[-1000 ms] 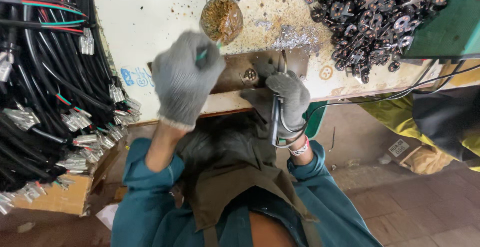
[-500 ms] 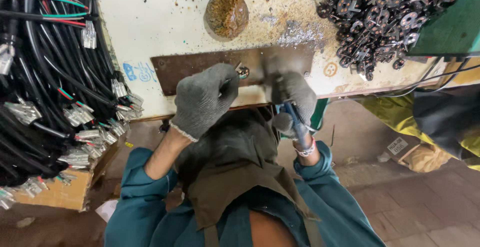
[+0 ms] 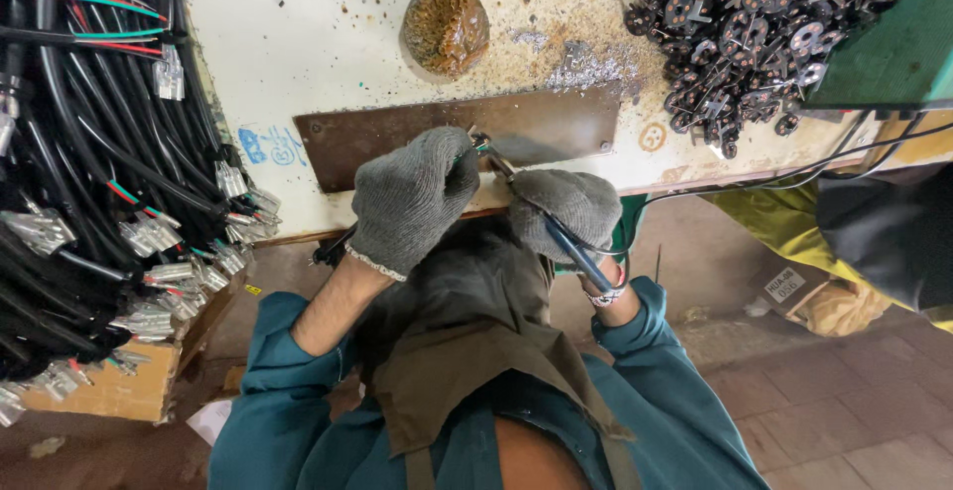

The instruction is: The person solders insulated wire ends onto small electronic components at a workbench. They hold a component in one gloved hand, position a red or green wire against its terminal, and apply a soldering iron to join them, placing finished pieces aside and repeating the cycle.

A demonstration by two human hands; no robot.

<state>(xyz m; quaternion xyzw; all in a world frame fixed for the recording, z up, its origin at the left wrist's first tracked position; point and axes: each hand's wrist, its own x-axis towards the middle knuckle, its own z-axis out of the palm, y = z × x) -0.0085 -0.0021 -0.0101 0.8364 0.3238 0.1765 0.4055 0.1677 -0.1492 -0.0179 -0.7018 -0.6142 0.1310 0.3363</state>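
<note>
Small metal part (image 3: 480, 142) at the near edge of the brown plate (image 3: 536, 128), pinched at the tip of the pliers (image 3: 546, 217); too small to tell its kind. The pliers' long axis runs on a slant from the part, at upper left, down and right to the blue handles (image 3: 586, 262), which leave the right hand (image 3: 566, 214) near the wrist. Right-hand fingers are wrapped tight round the handles. The left hand (image 3: 412, 197) meets the part from the other side, its gloved fingers curled together over the plier tip; whether they pinch the part itself cannot be told. The two hands almost touch, the left nearer the part, the right behind it along the tool. Both wear grey knit gloves. Outward: white bench (image 3: 298, 43) strewn with filings; a rusty round lump (image 3: 445, 25) beyond the plate; a heap of dark metal pieces (image 3: 745, 23) at far right; bundles of black cable (image 3: 89, 182) with plug ends hanging at left.
</note>
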